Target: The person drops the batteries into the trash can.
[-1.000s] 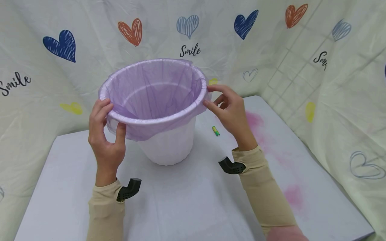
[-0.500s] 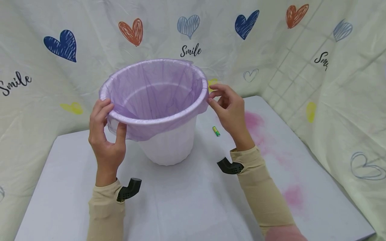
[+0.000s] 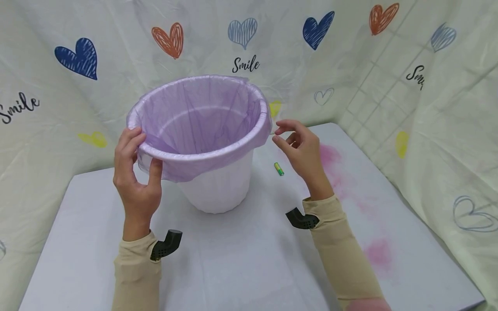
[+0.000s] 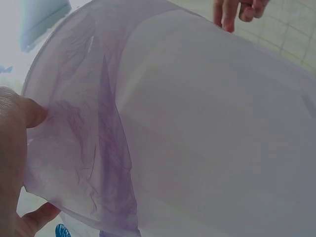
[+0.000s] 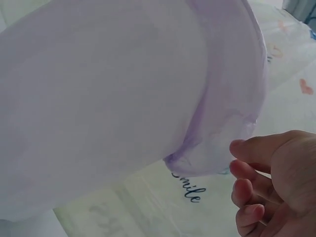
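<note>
A white trash can (image 3: 218, 194) stands on the table, lined with a thin purple trash bag (image 3: 218, 129) folded down over its rim. My left hand (image 3: 139, 181) grips the left side of the rim, fingers over the top edge and thumb against the outside. In the left wrist view the thumb (image 4: 34, 112) presses the overhanging bag. Just off the rim's right side is my right hand (image 3: 299, 147), fingers loosely bent and holding nothing. The right wrist view has its thumb (image 5: 254, 149) close to the bag's folded edge (image 5: 217, 148).
A small green and yellow battery (image 3: 279, 169) lies on the white-covered table (image 3: 233, 268), right of the trash can. Pink stains mark the cloth at the right. A curtain (image 3: 202, 56) printed with hearts hangs behind and along the right side.
My right hand has let go of the bag's edge at the rim and moved slightly right and down. The left hand keeps its grip, and the trash can has not moved.
</note>
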A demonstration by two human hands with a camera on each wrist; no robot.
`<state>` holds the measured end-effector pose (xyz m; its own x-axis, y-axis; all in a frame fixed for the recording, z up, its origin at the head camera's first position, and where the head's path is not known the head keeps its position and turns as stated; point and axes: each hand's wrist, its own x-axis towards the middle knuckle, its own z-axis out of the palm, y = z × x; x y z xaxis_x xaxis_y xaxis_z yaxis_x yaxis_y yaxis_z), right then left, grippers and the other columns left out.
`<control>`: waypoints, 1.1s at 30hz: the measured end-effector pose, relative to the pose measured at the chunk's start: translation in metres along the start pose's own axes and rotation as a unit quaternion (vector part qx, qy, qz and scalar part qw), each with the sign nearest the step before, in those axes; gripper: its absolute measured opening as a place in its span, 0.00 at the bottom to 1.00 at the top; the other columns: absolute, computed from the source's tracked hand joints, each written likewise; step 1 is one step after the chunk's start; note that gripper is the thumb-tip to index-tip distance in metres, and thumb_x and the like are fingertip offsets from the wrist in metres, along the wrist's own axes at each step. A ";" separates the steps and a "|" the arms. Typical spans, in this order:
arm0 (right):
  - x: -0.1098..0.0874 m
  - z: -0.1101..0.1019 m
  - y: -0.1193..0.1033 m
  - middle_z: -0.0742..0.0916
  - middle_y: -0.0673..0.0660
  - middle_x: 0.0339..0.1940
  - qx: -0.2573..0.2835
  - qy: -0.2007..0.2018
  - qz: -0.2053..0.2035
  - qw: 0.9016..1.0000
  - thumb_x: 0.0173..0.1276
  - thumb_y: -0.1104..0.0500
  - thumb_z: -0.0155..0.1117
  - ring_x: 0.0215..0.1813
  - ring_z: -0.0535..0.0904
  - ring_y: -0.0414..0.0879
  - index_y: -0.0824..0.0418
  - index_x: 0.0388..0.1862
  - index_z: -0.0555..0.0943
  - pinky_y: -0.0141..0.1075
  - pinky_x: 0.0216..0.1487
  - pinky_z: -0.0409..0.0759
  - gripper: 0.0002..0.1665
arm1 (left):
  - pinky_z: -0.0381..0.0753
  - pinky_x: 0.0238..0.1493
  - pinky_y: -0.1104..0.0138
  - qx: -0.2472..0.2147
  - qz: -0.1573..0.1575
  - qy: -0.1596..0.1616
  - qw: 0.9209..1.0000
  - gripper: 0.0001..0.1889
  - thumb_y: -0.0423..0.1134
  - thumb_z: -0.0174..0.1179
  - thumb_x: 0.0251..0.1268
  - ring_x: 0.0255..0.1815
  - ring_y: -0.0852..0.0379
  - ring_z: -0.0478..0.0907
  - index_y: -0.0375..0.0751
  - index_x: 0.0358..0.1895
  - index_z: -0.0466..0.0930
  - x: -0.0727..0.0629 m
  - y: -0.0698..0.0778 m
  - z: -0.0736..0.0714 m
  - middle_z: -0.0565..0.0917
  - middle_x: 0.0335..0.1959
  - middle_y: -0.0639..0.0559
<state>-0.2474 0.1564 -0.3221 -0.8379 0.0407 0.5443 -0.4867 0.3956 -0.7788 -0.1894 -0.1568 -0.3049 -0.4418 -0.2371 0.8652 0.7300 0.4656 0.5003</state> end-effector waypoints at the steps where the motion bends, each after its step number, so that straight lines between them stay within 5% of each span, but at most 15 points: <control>1: -0.002 -0.001 0.001 0.86 0.57 0.39 -0.002 -0.002 0.007 1.000 0.62 0.59 0.67 0.23 0.75 0.38 0.56 0.52 0.82 0.27 0.24 0.69 0.18 | 0.74 0.58 0.72 0.001 0.001 0.000 1.000 0.21 0.38 0.57 0.60 0.68 0.42 0.68 0.26 0.53 0.75 0.000 0.000 0.000 0.77 0.58 0.34; 9: -0.011 -0.006 0.018 0.85 0.58 0.40 0.005 -0.006 0.050 0.999 0.62 0.61 0.67 0.23 0.75 0.40 0.58 0.52 0.82 0.26 0.23 0.68 0.18 | 0.73 0.58 0.72 0.002 0.001 -0.001 1.000 0.21 0.39 0.57 0.60 0.68 0.42 0.68 0.26 0.53 0.75 0.000 0.000 0.000 0.77 0.59 0.34; 21: -0.019 -0.012 0.007 0.84 0.70 0.40 -0.015 -0.011 0.077 0.997 0.62 0.69 0.64 0.22 0.73 0.42 0.72 0.51 0.79 0.23 0.23 0.68 0.17 | 0.74 0.60 0.70 0.001 0.000 -0.001 1.000 0.22 0.39 0.56 0.60 0.69 0.42 0.68 0.26 0.53 0.75 0.000 -0.001 0.000 0.77 0.59 0.35; 33: -0.023 -0.007 0.073 0.86 0.61 0.41 -0.032 -0.001 0.112 0.993 0.61 0.58 0.69 0.23 0.72 0.36 0.60 0.51 0.82 0.24 0.22 0.70 0.19 | 0.74 0.60 0.70 -0.002 -0.001 0.000 1.000 0.22 0.39 0.57 0.60 0.69 0.42 0.67 0.26 0.53 0.75 0.000 -0.002 0.001 0.77 0.59 0.35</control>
<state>-0.2621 0.1907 -0.3887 -0.9239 0.1317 0.3593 -0.2719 0.4346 -0.8586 -0.1909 -0.1572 -0.3062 -0.4429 -0.2386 0.8642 0.7309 0.4622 0.5022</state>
